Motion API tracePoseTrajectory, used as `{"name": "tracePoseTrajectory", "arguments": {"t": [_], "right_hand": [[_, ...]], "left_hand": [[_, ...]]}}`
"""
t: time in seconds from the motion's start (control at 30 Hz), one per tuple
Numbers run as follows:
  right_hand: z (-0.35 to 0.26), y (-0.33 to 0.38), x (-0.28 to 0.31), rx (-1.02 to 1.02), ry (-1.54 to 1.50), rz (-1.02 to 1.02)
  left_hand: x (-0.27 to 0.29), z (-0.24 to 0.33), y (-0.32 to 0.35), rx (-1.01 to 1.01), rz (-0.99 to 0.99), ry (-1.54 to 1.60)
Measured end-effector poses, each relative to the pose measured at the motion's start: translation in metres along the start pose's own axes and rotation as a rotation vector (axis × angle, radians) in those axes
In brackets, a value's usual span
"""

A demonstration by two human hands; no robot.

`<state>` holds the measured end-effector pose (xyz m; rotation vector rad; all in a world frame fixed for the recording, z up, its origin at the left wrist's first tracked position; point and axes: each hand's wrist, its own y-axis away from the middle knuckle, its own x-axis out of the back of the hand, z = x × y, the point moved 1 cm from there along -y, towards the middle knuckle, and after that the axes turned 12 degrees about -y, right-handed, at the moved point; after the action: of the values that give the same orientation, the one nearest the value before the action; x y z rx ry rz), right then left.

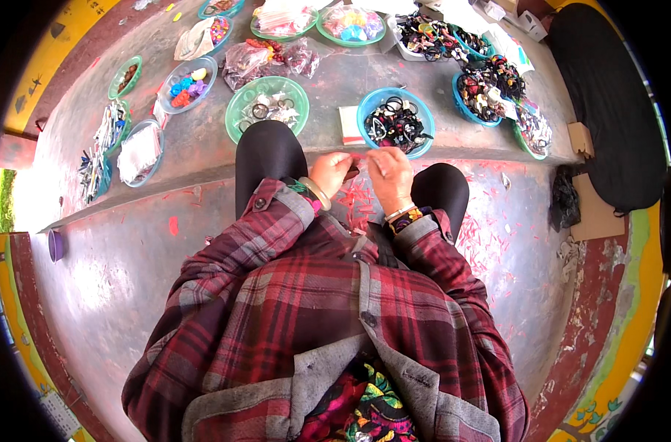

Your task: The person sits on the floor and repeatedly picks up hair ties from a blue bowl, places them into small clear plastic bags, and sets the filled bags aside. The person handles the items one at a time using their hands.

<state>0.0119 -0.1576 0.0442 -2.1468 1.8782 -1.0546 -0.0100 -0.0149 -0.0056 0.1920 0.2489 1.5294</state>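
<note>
Small piece: a tiny dark item (pixel 355 171) pinched between both hands, held over the lap just in front of the knees; too small to tell what it is.
Left hand: (pixel 330 172) fingers curled together, fingertips closed on the left end of the small piece; a pale bangle (pixel 317 193) on the wrist.
Right hand: (pixel 389 172) fingers bunched together, tips meeting the same piece from its right end; patterned cuff at the wrist.
Key relation: the small piece lies between the two hands, its long axis seemingly running left to right; both hands are equally close, fingertips nearly touching each other.
Blue bowl: (pixel 370 103) just beyond the hands on the grey counter (pixel 203 140), holding dark rings and hair ties; nearer the right hand.
Green bowl: (pixel 239 110) beside it to the left, with rings and clear packets; nearer the left hand.
Further bowls: more bowls of coloured hair bits (pixel 188 85) along the counter, well apart from the hands.
Floor: pink scraps (pixel 483 243) scattered by the right knee.
</note>
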Motion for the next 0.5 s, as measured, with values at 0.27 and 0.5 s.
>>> {"name": "tracePoseTrajectory", "arguments": {"t": [0.27,0.5], "right_hand": [[0.001,0.007,-0.007,0.131,0.226,-0.15],[0.005,0.01,-0.008,0.178,0.306,-0.277]], "left_hand": [[-0.001,-0.021,-0.006,-0.218,-0.1,-0.284],[-0.002,-0.016,-0.001,-0.354,-0.01,-0.715]]}}
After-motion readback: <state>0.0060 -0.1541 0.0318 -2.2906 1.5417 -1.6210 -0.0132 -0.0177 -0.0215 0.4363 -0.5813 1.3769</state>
